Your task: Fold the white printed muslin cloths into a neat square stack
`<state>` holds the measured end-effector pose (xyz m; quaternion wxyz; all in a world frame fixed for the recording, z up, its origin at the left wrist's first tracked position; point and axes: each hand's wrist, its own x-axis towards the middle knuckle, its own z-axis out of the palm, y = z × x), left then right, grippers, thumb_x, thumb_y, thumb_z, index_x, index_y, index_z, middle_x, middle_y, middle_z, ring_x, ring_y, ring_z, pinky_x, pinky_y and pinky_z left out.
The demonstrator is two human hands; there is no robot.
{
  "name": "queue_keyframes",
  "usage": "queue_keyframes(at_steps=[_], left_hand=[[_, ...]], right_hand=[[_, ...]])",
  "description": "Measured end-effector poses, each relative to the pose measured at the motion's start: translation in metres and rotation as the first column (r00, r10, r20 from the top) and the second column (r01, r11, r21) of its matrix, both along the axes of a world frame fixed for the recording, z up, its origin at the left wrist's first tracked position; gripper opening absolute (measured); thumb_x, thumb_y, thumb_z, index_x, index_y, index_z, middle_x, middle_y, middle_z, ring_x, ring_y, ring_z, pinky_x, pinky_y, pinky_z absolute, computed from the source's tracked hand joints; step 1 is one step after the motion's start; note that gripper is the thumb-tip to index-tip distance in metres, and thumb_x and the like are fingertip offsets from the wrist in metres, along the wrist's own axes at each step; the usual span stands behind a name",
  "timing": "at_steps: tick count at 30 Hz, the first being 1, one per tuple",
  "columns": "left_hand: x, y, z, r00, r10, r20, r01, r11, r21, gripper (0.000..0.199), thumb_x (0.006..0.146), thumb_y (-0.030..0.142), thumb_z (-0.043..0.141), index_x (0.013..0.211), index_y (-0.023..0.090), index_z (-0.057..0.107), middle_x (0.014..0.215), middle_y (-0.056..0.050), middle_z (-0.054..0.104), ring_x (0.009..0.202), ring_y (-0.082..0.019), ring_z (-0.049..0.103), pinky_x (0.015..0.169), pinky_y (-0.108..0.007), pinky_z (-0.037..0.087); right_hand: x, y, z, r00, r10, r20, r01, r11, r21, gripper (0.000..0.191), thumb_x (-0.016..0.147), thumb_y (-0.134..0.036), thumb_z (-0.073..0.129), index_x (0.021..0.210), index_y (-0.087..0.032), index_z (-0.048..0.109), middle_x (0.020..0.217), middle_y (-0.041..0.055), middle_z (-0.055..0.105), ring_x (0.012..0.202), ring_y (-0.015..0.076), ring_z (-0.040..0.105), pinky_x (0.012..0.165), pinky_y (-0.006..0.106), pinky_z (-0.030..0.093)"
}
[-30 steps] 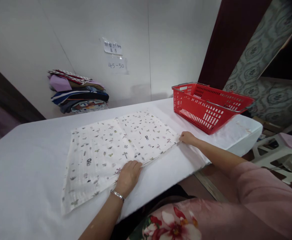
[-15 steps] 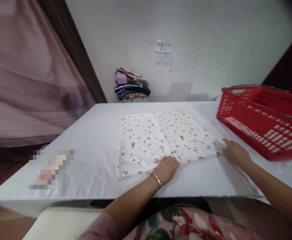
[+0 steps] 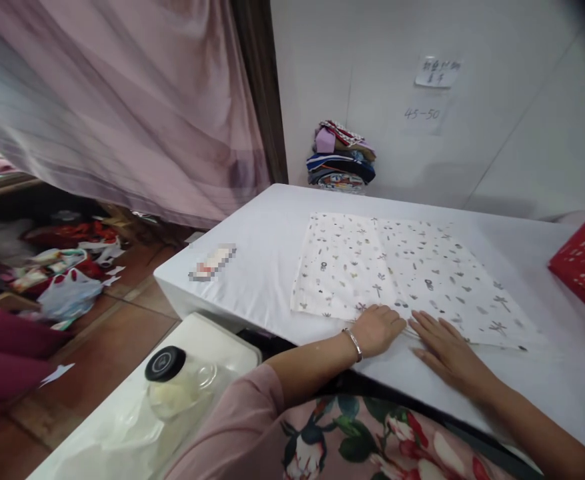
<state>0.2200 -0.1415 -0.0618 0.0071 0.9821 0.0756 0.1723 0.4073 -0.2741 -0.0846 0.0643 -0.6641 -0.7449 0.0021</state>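
Printed cloth, 1: spread on white worktop. Left hand, 1: bent over near edge, grip unclear. Right hand, 1: grip open, flat, holding nothing. Light, even palm pressure probably smooths best.

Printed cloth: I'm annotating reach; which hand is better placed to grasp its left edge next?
Probably the left hand: it rests on the printed cloth, nearer that edge; the right hand lies farther right.

hands palm down, close together
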Motion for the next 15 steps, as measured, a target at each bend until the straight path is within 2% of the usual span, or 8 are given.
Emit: queue_keyframes(at_steps=[4,8,15], left_hand=[[-0.020,0.009,0.004,0.996,0.092,-0.014,-0.092,0.995,-0.034,0.023,0.084,0.016,0.044,0.105,0.017,0.054,0.097,-0.006,0.059,0.090,-0.019,0.049,0.075,-0.033,0.036],[-0.051,0.027,0.006,0.971,0.241,-0.008,-0.241,0.968,-0.078,0.024,0.084,0.011,0.042,0.103,0.017,0.056,0.098,-0.007,0.060,0.092,-0.020,0.050,0.078,-0.034,0.036],[-0.102,0.049,0.013,0.908,0.411,0.079,-0.404,0.910,-0.094,0.034,0.078,0.004,0.040,0.106,0.017,0.056,0.101,-0.008,0.060,0.098,-0.022,0.050,0.083,-0.037,0.038]], right_hand=[[0.000,0.001,0.006,1.000,-0.022,0.006,0.022,0.999,-0.024,0.057,0.088,-0.053,0.036,0.138,-0.026,0.036,0.144,0.0056,0.033,0.133,0.0247,0.027,0.106,0.050,0.027],[-0.016,0.010,0.015,0.999,-0.036,-0.025,0.037,0.998,0.052,0.055,0.088,-0.049,0.038,0.138,-0.025,0.037,0.141,0.0071,0.037,0.131,0.0250,0.032,0.104,0.049,0.029],[-0.070,0.057,0.031,0.981,0.158,-0.110,-0.143,0.981,0.133,0.051,0.090,-0.036,0.040,0.139,-0.022,0.034,0.140,0.0093,0.039,0.130,0.0251,0.033,0.104,0.049,0.029]])
